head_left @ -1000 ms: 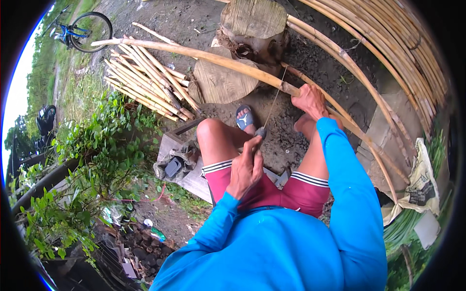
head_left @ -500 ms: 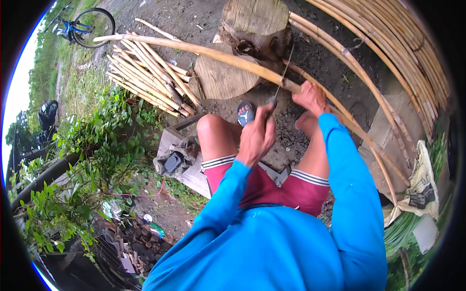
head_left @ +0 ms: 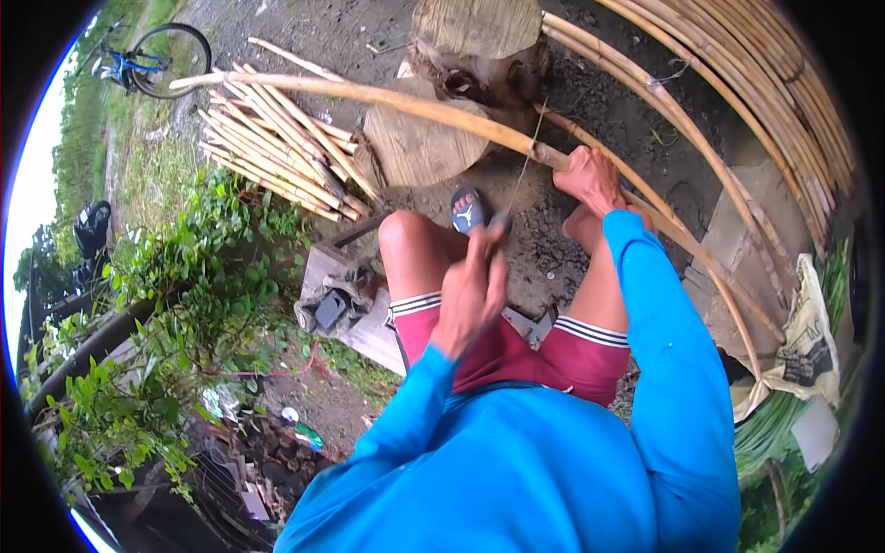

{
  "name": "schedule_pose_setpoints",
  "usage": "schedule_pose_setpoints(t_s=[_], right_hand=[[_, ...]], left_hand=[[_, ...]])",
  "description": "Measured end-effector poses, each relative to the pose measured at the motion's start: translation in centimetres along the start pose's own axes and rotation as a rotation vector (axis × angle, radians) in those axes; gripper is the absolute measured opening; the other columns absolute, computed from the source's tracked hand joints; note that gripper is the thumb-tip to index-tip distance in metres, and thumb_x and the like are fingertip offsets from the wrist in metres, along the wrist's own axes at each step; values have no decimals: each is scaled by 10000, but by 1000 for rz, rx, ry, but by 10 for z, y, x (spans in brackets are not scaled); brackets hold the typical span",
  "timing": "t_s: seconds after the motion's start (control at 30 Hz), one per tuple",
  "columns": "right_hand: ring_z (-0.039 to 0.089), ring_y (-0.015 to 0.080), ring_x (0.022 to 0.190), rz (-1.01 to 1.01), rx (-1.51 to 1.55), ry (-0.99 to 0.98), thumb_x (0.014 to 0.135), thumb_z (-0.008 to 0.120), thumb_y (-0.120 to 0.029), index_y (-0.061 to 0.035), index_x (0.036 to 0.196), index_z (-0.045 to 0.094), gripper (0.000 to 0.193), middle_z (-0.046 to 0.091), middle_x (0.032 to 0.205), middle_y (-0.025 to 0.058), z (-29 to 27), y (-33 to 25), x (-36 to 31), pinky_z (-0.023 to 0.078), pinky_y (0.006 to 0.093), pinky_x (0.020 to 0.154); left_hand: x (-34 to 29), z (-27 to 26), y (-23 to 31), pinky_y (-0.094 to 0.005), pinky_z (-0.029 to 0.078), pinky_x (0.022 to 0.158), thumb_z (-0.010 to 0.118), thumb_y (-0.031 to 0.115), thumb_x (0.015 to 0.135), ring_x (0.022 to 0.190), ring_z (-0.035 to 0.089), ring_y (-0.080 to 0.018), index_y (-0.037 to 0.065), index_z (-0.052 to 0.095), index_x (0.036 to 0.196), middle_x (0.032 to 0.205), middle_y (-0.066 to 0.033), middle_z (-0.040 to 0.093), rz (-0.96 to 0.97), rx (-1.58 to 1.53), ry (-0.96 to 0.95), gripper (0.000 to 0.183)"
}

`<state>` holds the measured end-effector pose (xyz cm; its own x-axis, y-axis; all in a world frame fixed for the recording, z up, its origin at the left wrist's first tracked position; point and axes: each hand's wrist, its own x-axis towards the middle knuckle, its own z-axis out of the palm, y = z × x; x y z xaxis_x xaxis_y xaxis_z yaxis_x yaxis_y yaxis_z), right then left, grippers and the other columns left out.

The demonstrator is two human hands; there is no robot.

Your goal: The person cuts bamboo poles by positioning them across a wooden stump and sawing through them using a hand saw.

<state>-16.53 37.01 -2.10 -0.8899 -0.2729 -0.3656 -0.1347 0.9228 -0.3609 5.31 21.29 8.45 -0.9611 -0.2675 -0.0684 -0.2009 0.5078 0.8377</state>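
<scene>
My left hand (head_left: 472,293) is closed around the dark handle of a hand saw (head_left: 522,181), seen nearly edge-on, its teeth too fine to make out. The blade lies across a long bamboo pole (head_left: 419,111), touching it just left of my other hand. My right hand (head_left: 590,177) grips that pole from above, close to the blade. On its left the pole passes over a cut log (head_left: 424,147); its other end runs down to the right, past my right leg.
Short cut bamboo lengths (head_left: 267,152) lie piled at the far left. An upright stump (head_left: 475,32) stands at the back. Long poles (head_left: 765,83) fill the right, near a pale sack (head_left: 811,323). Leafy plants (head_left: 175,304) grow at left; a bicycle (head_left: 171,60) lies beyond.
My left hand has drawn the saw back toward my body and slightly left, with the blade still across the pole. My right hand keeps its hold on the pole.
</scene>
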Motion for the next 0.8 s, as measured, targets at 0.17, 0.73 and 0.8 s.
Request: schedule_pose_setpoints(t_s=[0.17, 0.73, 0.8], right_hand=[[707, 505, 968, -25, 2, -41, 737, 688, -300, 3, 916, 782, 364, 723, 1005, 324, 5, 9, -4, 575, 537, 906], [716, 499, 921, -52, -3, -34, 753, 681, -294, -1, 931, 788, 359, 721, 950, 327, 7, -5, 4, 589, 530, 869], [720, 491, 922, -39, -48, -16, 750, 678, -284, 10, 925, 785, 359, 724, 945, 325, 3, 1, -3, 591, 527, 875]], left_hand=[[17, 0, -2, -554, 521, 583, 533, 135, 1022, 676, 679, -477, 107, 508, 1357, 796, -288, 675, -134, 19, -106, 338], [52, 12, -13, -542, 499, 551, 534, 132, 1024, 645, 669, -473, 81, 503, 1368, 758, -291, 650, -76, -14, -23, 349], [15, -3, -7, -528, 522, 570, 537, 111, 1018, 668, 687, -466, 92, 503, 1375, 793, -280, 672, -100, -1, -77, 358]])
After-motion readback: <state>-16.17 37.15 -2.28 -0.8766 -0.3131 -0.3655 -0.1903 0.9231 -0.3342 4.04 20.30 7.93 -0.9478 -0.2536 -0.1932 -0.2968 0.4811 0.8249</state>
